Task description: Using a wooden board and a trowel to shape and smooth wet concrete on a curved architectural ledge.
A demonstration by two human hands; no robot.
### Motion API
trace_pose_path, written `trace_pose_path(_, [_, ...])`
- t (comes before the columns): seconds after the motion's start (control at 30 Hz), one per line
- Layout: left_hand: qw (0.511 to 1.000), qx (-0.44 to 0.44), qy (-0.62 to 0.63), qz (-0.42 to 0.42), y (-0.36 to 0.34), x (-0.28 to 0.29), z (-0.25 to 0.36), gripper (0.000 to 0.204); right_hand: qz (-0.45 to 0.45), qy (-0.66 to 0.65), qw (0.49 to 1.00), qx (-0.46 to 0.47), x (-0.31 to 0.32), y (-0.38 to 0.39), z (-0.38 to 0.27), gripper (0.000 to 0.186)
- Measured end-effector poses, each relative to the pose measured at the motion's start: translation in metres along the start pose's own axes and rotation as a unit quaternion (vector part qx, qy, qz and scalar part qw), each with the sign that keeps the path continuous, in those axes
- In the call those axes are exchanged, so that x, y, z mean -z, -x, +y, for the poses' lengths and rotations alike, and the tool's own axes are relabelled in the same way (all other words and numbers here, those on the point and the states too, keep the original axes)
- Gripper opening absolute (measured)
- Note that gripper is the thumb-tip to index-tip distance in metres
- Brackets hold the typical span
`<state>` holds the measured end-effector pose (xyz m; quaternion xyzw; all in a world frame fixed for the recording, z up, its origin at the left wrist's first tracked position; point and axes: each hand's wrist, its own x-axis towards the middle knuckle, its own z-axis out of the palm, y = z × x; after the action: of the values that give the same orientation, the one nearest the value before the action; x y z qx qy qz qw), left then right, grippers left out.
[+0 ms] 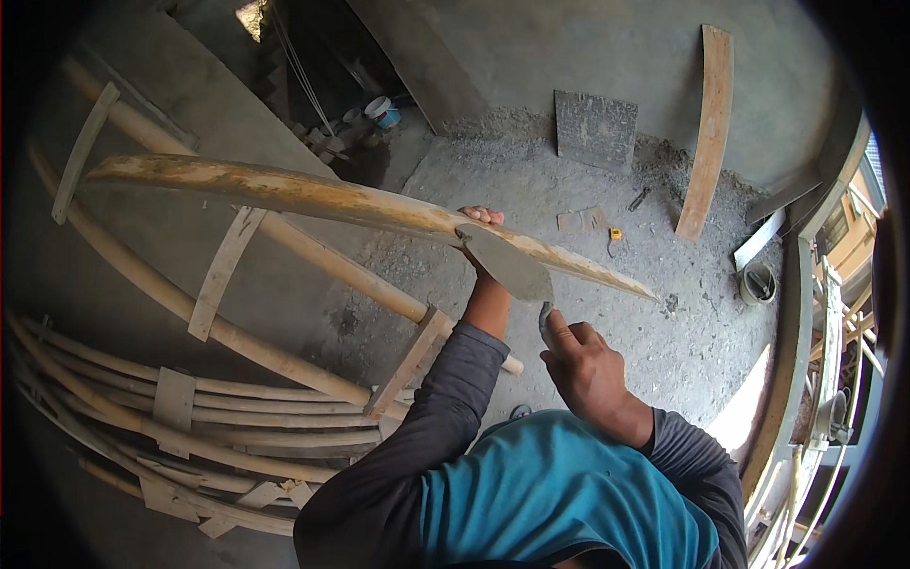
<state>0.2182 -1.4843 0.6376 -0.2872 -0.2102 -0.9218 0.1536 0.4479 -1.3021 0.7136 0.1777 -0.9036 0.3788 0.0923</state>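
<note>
A long, mottled yellow-brown pole (pixel 275 187), tapering at both ends, crosses in front of me at a slant. My left hand (pixel 482 215) grips it from beneath near its middle, fingers curled over the far side. My right hand (pixel 578 360) is closed on the handle of a trowel, whose grey blade (pixel 504 261) lies against the pole just right of my left hand. The trowel hides part of that hand and the pole.
Bamboo ladder-like frames (pixel 227 266) with nailed boards fill the left side. Against the back wall lean a grey board (pixel 594 128) and a plank (pixel 704 133). A bucket (pixel 758 284), yellow tape measure (pixel 615 234) and debris lie on the concrete floor (pixel 664 351). An opening is at right.
</note>
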Motion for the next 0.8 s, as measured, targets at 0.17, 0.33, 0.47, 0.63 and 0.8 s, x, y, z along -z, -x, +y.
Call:
trace_pose_path(0.17, [0.997, 0.044, -0.044, 0.05, 0.008, 0.007, -0.014, 0.023, -0.013, -0.014, 1.0, 0.018, 0.009, -0.025, -0.028, 0.064])
trace_pose_path(0.33, [0.992, 0.018, -0.097, 0.076, 0.025, -0.003, -0.035, 0.022, -0.009, -0.013, 0.999, 0.043, 0.014, -0.045, -0.048, 0.064])
trace_pose_path(0.47, [0.985, 0.066, -0.057, 0.148, 0.052, -0.014, -0.044, 0.02, 0.035, -0.009, 0.994, 0.105, 0.017, -0.065, -0.063, 0.064])
trace_pose_path(0.63, [0.982, 0.035, -0.072, 0.171, 0.077, -0.021, -0.051, 0.021, 0.073, 0.053, 0.986, 0.144, 0.026, -0.086, -0.082, 0.066])
trace_pose_path(0.8, [0.979, 0.048, -0.067, 0.184, 0.087, -0.021, -0.06, 0.021, 0.012, 0.005, 0.993, 0.122, 0.045, -0.11, -0.11, 0.065])
